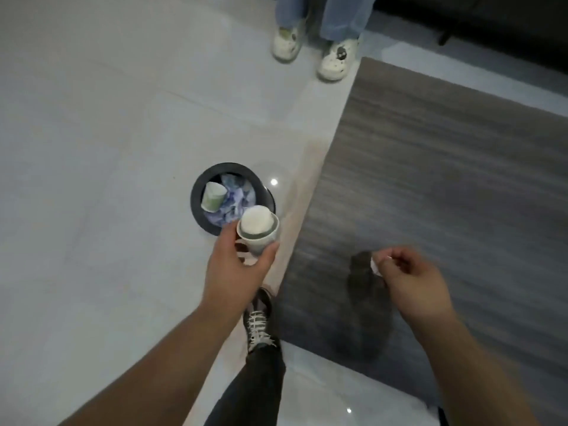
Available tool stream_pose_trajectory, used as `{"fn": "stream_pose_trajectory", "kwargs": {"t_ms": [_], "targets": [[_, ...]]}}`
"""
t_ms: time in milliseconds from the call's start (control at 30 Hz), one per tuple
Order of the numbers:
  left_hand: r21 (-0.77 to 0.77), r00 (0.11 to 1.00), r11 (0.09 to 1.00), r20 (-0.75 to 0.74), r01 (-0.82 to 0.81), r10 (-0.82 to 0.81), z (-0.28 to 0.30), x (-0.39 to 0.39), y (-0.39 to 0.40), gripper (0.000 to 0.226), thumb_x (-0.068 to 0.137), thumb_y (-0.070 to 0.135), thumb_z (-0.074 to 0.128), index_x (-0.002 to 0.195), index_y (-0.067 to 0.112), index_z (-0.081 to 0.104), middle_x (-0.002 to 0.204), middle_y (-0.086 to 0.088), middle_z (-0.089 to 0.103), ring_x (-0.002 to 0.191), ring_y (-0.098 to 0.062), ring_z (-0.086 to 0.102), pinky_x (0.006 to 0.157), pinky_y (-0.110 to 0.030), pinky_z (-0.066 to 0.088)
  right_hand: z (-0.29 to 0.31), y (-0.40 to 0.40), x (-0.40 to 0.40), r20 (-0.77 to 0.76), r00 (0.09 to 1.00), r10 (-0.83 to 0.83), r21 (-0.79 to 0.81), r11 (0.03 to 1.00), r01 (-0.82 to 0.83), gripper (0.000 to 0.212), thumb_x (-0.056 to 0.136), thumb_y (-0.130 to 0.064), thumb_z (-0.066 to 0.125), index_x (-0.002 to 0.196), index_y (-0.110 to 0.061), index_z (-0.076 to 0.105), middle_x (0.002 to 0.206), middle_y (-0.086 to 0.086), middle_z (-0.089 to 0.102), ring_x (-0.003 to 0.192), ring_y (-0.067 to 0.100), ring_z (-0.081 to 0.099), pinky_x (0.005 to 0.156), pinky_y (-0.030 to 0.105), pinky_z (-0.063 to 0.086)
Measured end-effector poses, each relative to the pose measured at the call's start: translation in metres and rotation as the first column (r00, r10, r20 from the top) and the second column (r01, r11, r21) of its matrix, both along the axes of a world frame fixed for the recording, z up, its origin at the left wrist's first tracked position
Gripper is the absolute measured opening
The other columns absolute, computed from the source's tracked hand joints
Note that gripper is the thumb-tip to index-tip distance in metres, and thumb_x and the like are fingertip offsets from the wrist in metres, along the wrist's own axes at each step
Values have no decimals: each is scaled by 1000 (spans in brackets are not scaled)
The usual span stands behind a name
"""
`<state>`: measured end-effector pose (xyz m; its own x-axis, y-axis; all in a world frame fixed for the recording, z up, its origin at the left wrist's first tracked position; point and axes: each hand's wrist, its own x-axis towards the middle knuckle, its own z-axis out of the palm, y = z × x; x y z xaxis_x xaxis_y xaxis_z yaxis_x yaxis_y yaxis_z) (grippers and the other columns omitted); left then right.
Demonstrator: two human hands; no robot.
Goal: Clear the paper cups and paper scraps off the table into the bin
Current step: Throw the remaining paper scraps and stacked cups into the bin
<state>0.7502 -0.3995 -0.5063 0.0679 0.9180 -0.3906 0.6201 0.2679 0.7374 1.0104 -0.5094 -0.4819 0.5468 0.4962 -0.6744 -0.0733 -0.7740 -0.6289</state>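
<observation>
Nearing the end, by the look of it: bin [196, 199] on the floor already holds a cup [212, 196] and crumpled scraps [238, 198]; left hand [236, 269] grasps stacked paper cups [258, 230] at its near rim; right hand [408, 278] pinches a white scrap [375, 267] over the table [461, 167]; both undropped.

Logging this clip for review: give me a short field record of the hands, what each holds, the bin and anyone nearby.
left hand: grips a paper cup beside the bin's near rim
cup contents: white wad, not identifiable
right hand: pinches a small paper scrap over the grey table
bin: dark, round, on the floor; holds another cup and crumpled paper
bystander: white shoes, at the top
</observation>
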Motion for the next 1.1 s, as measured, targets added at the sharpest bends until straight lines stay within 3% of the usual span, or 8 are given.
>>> {"fn": "stream_pose_trajectory", "kwargs": {"t_ms": [233, 333, 433, 533, 633, 767, 900, 1100], "targets": [[-19, 983, 992, -140, -124, 120, -65, -127, 114, 64, 77, 67, 84, 130, 48, 54, 113, 19, 68, 86, -1, 72, 70, -23, 52, -47, 199, -174, -28, 966, 255, 181, 952, -246, 10, 92, -17, 72, 89, -25, 69, 69, -8, 71, 54, 5, 71, 53, 21, 54], [-62, 986, 996, -158, -72, 61, -89, -134, 133, 80, 77, 64, 85, 145, 36, 54, 116, 18, 65, 98, -3, 68, 81, -26, 53, -86, 248, -208, -54, 947, 315, 90, 947, -310, 15, 92, -17, 69, 106, -23, 67, 104, -3, 75, 80, 21, 80, 81, 44, 66], [-200, 986, 979, -164, -28, -6, -100, -133, 137, 71, 86, 55, 84, 146, 29, 58, 92, 28, 50, 75, 12, 54, 62, -2, 35, -107, 257, -217, -11, 888, 460, -76, 885, -459, 38, 101, -29, 61, 138, -20, 63, 137, 5, 66, 115, 29, 69, 104, 42, 55], [-259, 973, 966, -214, 30, -87, -100, -132, 132, 48, 96, 45, 73, 140, 27, 63, 105, 18, 58, 94, -9, 63, 68, -11, 39, -107, 242, -208, 50, 883, 467, -106, 881, -460, 39, 105, -33, 53, 142, -23, 62, 135, 4, 67, 119, 26, 65, 100, 35, 52], [-356, 967, 934, -240, -5, -86, -94, -132, 120, 37, 102, 44, 64, 134, 28, 65, 128, 8, 70, 113, -23, 70, 88, -33, 56, -92, 209, -192, -24, 914, 406, -106, 908, -406, 27, 102, -38, 54, 122, -30, 71, 110, -3, 74, 91, 19, 72, 67, 25, 57], [-479, 957, 877, -272, -43, -102, -74, -116, 86, 28, 103, 43, 61, 127, 29, 66, 115, 6, 72, 91, -18, 69, 71, -29, 50, -63, 142, -163, -108, 940, 325, -98, 937, -335, 18, 101, -36, 59, 100, -25, 73, 87, -4, 76, 84, 19, 75, 74, 36, 63], [-437, 932, 898, -303, 49, -198, -37, -67, 33, 18, 105, 35, 59, 119, 32, 70, 102, 10, 71, 89, -17, 70, 76, -31, 55, -18, 68, -125, -231, 953, 195, -76, 973, -217, 16, 101, -40, 60, 96, -41, 75, 84, -17, 78, 69, 6, 75, 57, 21, 58], [-230, 842, 857, -193, 461, -504, 17, 98, -56, 16, 103, 34, 63, 115, 42, 68, 105, 25, 69, 93, 1, 66, 84, -22, 50, 42, -34, 3, -196, 980, 39, 10, 999, -37, 15, 99, -42, 62, 101, -54, 72, 88, -14, 79, 78, 5, 74, 71, 18, 56]]}}
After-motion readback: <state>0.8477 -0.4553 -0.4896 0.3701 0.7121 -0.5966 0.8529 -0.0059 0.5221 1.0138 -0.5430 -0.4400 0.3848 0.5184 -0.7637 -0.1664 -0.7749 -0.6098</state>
